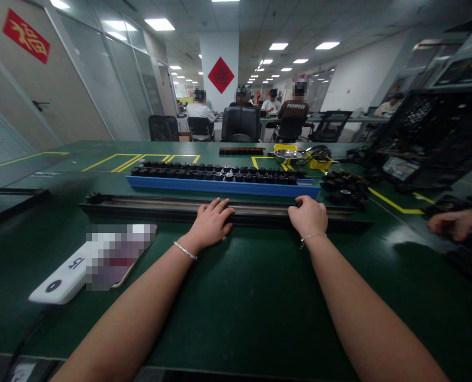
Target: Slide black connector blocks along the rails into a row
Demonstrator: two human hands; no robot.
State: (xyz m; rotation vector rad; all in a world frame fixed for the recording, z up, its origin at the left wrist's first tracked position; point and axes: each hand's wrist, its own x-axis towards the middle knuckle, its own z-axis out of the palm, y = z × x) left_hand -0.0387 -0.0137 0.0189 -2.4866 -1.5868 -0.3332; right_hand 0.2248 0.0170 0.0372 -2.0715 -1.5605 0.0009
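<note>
A long black channel rail (pixel 152 208) lies across the green table in front of me, with a small black part (pixel 95 198) at its left end. My left hand (pixel 212 223) rests over the middle of this rail, fingers spread, palm down. Farther right, my right hand (pixel 309 215) is closed at the rail, its thumb and fingers curled together. Whatever those fingers hold is hidden. Just behind the rail stands a long blue tray (pixel 220 185) carrying rows of small black parts (pixel 230 173).
A white power bank (pixel 63 273) and a phone (pixel 119 265) lie at left. Loose black parts (pixel 345 185) are heaped at right, near a metal bowl (pixel 287 154) and yellow-marked table lines. Another person's hand (pixel 459 223) reaches in from the right edge.
</note>
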